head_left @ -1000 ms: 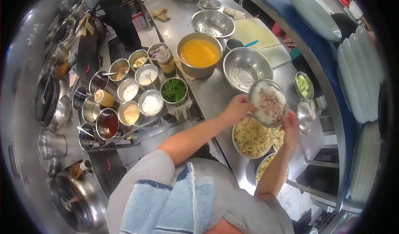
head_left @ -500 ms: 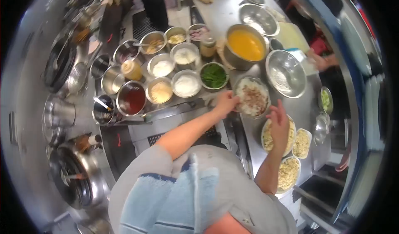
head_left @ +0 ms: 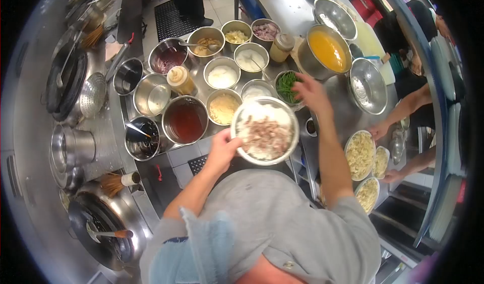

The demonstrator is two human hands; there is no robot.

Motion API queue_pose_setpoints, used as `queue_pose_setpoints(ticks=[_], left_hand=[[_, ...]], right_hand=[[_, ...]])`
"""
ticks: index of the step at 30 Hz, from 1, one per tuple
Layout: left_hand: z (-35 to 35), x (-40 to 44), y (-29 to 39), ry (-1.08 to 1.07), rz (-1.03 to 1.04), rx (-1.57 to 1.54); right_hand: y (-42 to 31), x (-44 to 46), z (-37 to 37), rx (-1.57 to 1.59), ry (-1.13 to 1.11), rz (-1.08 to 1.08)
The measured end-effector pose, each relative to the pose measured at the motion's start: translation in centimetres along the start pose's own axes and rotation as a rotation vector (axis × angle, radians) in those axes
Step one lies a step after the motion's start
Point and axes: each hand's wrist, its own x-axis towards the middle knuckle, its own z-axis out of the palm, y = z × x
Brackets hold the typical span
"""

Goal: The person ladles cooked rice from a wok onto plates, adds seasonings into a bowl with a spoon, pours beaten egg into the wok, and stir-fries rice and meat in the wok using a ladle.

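My left hand (head_left: pixel 223 150) grips the rim of a round metal bowl (head_left: pixel 236 142), thumb over the edge. White rice with brown chopped meat (head_left: pixel 267 135) fills the bowl, which is held up in front of my body and hides part of a container of white powder (head_left: pixel 256 91). My right hand (head_left: pixel 313 93) reaches over a small metal container of chopped greens (head_left: pixel 286 86), fingertips at its right side. Those fingers are blurred, and whether they pinch any greens is unclear.
Metal containers stand around, including red sauce (head_left: pixel 185 121) and yellow liquid (head_left: pixel 330 49). A squeeze bottle (head_left: pixel 181 81) stands among them. At right, a co-worker's hands (head_left: pixel 380 129) touch dishes of pale yellow food (head_left: pixel 360 155). Woks (head_left: pixel 101 233) line the left side.
The bowl of rice has left the right counter and come toward my body in my left hand. My right hand has moved from beside the bowl up to the greens. A co-worker's hands now reach the dishes.
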Motion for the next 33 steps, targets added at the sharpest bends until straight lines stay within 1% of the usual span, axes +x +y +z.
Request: queue_pose_setpoints(ticks=[1, 2, 3, 4, 7, 8, 11, 13, 14, 17, 18, 21, 23, 27, 30, 33], left_hand=[[-1.2, -1.2, 0.5, 0.073, 0.02, -0.035], [-3.0, -1.9, 0.0, 0.127, 0.051, -0.039], [-4.6, -2.5, -0.4, 0.182, 0.088, -0.044], [-5.3, -3.4, -0.2, 0.23, 0.112, -0.072], [-6.8, -5.3, 0.9, 0.366, 0.2, -0.152], [-7.3, -5.6, 0.5, 0.406, 0.227, -0.181], [-8.1, -6.6, -0.7, 0.488, 0.276, -0.247], [-7.1, -7.0, -0.6, 0.557, 0.31, -0.306], [-7.6, -7.2, -1.4, 0.529, 0.312, -0.299], [-6.5, -7.2, -1.8, 0.574, 0.341, -0.333], [-5.8, -7.3, -1.6, 0.591, 0.339, -0.347], [-5.0, -7.2, -2.2, 0.652, 0.364, -0.374], [-4.2, -7.1, -2.1, 0.649, 0.372, -0.381], [-3.9, -6.4, -1.5, 0.618, 0.374, -0.345], [-3.7, -5.4, -0.8, 0.599, 0.367, -0.308], [-3.6, -4.4, -0.7, 0.586, 0.371, -0.305]], right_hand=[[1.3, 2.1, 2.3, -0.049, -0.042, 0.014], [1.1, 3.1, 4.3, -0.072, -0.065, 0.029], [1.2, 4.4, 5.9, -0.175, -0.059, -0.011], [2.0, 5.6, 7.2, -0.197, -0.013, -0.084], [1.4, 8.3, 7.9, 0.179, -0.028, -0.016], [0.5, 8.6, 8.2, 0.333, 0.108, -0.041], [-2.1, 10.8, 9.2, 0.474, 0.388, -0.194], [-1.8, 13.6, 10.4, 0.294, 0.251, -0.271], [-1.4, 14.6, 10.8, 0.205, 0.186, -0.311], [-2.0, 12.3, 8.5, -0.37, 0.198, -0.845], [-1.9, 11.0, 7.5, -0.329, 0.176, -0.924], [-0.7, 7.4, 4.3, -0.436, -0.045, -0.9], [1.5, 7.6, 4.0, -0.399, -0.033, -0.944], [-1.0, 8.1, 3.7, -0.223, 0.094, -0.961], [0.4, 11.0, 5.9, -0.153, 0.024, -0.853], [0.4, 11.4, 7.1, -0.215, 0.059, -0.829]])
